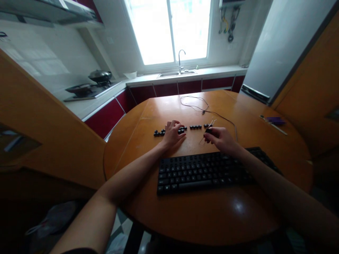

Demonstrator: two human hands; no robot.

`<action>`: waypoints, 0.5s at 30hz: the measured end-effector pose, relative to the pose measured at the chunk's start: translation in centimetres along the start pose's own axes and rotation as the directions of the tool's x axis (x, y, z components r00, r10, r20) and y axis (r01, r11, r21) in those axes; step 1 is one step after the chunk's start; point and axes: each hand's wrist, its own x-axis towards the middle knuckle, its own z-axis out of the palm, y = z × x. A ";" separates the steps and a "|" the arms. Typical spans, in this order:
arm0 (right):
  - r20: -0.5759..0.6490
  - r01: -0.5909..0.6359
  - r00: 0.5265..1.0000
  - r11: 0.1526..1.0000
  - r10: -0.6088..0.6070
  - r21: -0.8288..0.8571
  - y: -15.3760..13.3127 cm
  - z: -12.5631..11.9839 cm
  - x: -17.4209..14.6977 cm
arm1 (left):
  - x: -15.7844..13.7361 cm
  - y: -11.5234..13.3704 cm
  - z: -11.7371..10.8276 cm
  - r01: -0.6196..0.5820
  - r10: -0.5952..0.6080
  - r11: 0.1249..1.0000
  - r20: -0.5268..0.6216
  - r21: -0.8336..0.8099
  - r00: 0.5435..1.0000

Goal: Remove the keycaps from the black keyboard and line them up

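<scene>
Our right hand (218, 137), closed on one wire tool (208, 131); our left hand (172, 134), curled at black keycaps (159, 133), grip unclear; our side of both, keyboard (196, 173).

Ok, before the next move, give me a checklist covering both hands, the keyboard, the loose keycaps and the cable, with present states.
1. Right hand gripping the wire keycap puller: ok.
2. Puller's wire ends free of any keycap: cannot tell, too small to make out.
3. Left hand at the row of loose keycaps: ok.
4. All loose keycaps visible for counting: not ok, the left hand covers part of the row.
5. Whole keyboard in view: not ok, the right forearm crosses its right side.
6. Cable lying off the keycap row: ok, it loops on the table beyond.
</scene>
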 end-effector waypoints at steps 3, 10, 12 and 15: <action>0.134 0.016 0.991 0.999 -0.010 -0.041 -0.4 -2.2 0.1 | -0.2 0.7 -0.5 -0.093 0.094 0.991 0.011 -0.095 0.995; 0.420 0.031 0.907 0.993 0.020 -0.114 -1.0 -4.0 -0.6 | -0.7 3.9 -2.5 -0.113 0.301 0.838 0.279 -0.534 0.912; 0.444 0.035 0.896 0.994 0.014 -0.103 -1.1 -3.8 -0.8 | -1.0 5.1 -3.4 -0.111 0.394 0.796 0.370 -0.595 0.842; 0.477 0.019 0.879 0.997 0.019 -0.074 -1.2 -3.6 -0.9 | -1.5 6.7 -4.7 -0.111 0.500 0.764 0.474 -0.636 0.725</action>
